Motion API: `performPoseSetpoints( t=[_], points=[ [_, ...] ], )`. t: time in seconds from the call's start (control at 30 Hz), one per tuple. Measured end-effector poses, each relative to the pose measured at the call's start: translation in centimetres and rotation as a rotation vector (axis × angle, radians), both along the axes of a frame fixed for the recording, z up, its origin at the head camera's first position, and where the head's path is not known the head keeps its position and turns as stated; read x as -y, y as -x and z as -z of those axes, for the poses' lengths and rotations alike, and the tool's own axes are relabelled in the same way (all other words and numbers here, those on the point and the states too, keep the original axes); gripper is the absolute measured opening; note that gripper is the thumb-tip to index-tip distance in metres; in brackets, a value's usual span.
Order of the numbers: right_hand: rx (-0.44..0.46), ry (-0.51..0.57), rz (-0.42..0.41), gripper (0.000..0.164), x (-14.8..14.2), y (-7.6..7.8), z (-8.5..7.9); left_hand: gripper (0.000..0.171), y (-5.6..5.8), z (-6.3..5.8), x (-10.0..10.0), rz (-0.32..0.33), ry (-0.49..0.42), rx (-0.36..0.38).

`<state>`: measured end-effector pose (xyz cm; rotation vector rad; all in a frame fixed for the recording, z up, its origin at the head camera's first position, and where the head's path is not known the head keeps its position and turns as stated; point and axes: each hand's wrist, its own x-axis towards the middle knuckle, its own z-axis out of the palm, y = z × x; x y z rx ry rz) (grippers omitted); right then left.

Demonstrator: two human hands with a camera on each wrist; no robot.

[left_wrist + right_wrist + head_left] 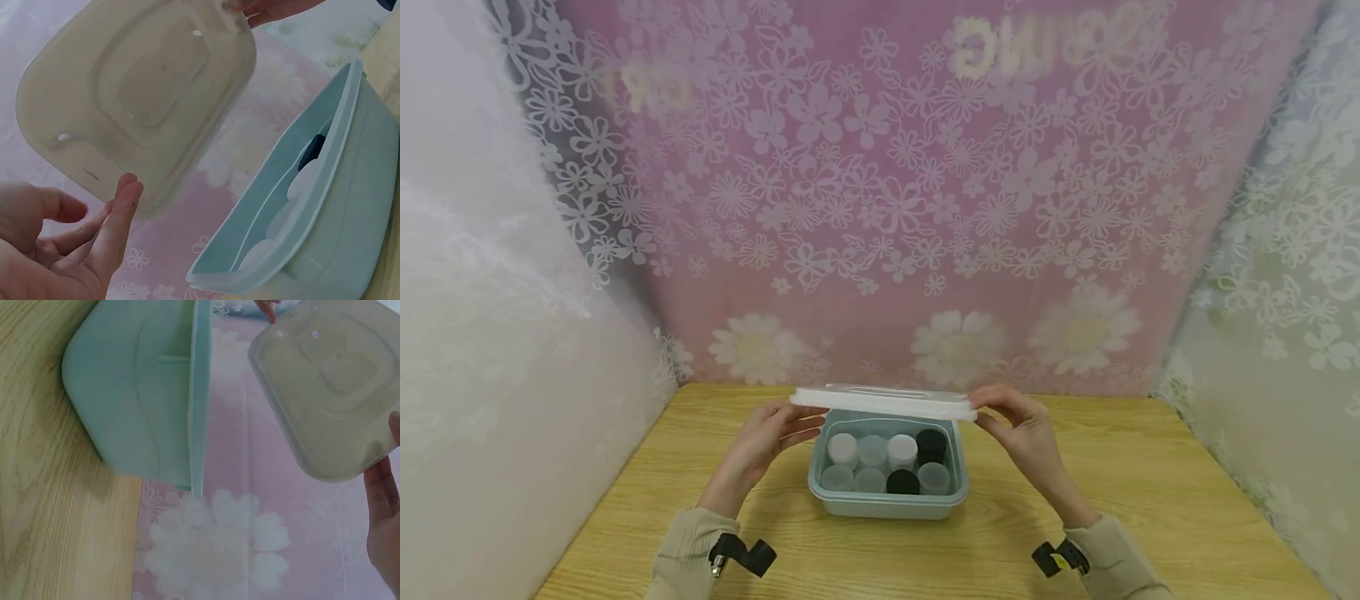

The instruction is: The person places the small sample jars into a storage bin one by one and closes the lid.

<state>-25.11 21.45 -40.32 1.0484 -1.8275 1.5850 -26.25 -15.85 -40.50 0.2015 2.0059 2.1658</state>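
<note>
A white plastic lid (883, 403) is held up, tilted, over the far side of a pale blue-green box (887, 507). My right hand (1026, 433) pinches the lid's right end, thumb on one face and fingers on the other in the right wrist view. At the opposite end my left hand (767, 437) supports the lid with fairly straight fingertips (128, 187), its thumb standing away from the lid. Inside the box stand several small round containers, among them a white one (902, 451), a translucent one (934, 477) and a black one (903, 482).
The box stands on a wood-grain table (700, 467). A pink floral cloth (887, 208) hangs behind the table, and pale panels rise on the left and right. Each wrist wears a small black camera, the left one (758, 557) lying close above the tabletop.
</note>
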Motion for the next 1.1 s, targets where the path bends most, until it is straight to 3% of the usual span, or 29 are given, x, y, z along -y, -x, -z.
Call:
performPoseSetpoints(
  t=[0.17,0.27,0.4,0.6,0.7,0.8,1.1],
  points=[
    [-0.055,0.0,-0.133,0.027,-0.3,0.5,0.2,0.048,0.1,0.0,-0.1,-0.077,-0.023,0.043],
    [-0.084,0.0,-0.159,0.026,-0.3,0.6,0.3,0.05,0.1,0.1,-0.2,-0.086,-0.012,0.036],
    [-0.113,0.008,-0.108,0.028,-0.3,0.8,0.6,0.048,-0.1,0.3,-0.5,-0.085,-0.019,0.027],
    [-0.058,0.013,0.069,0.031,0.0,0.6,1.0,0.046,-0.2,0.3,-1.0,-0.121,-0.097,0.044],
    [0.026,0.02,0.129,0.036,0.3,0.4,0.9,0.046,-0.2,0.2,-1.1,-0.139,-0.119,0.044],
    [0.163,0.039,0.157,0.043,0.4,0.2,0.8,0.044,-0.2,0.0,-1.1,-0.152,-0.124,0.037],
    [0.772,0.132,0.058,0.055,0.3,-0.9,0.6,0.042,-0.2,0.3,-1.3,-0.17,-0.139,0.009]
  ],
)
